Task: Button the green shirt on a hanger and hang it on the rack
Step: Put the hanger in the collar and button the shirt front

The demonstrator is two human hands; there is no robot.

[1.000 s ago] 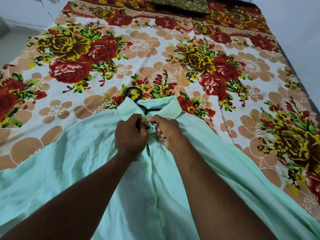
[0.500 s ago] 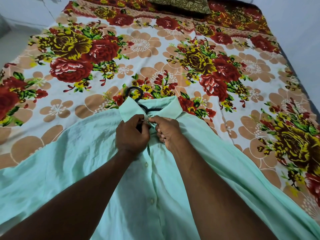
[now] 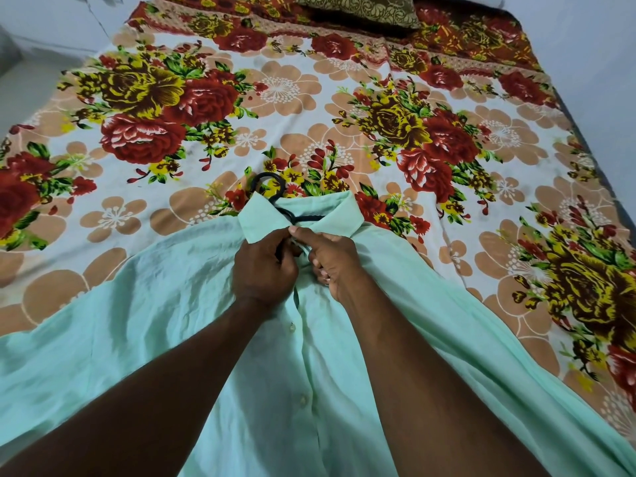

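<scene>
Floral bedsheet; both hands' grip pinching shirt placket.

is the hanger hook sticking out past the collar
Yes, the black hanger hook pokes out beyond the collar of the green shirt and lies on the floral bedsheet.

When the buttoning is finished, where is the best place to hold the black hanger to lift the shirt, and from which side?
Probably the hook: it is the only part of the hanger clear of the green shirt, curling flat on the floral bedsheet beyond the collar. Come from the far side, above the collar, and slip fingers into the loop. The shoulders lie hidden under fabric.
</scene>
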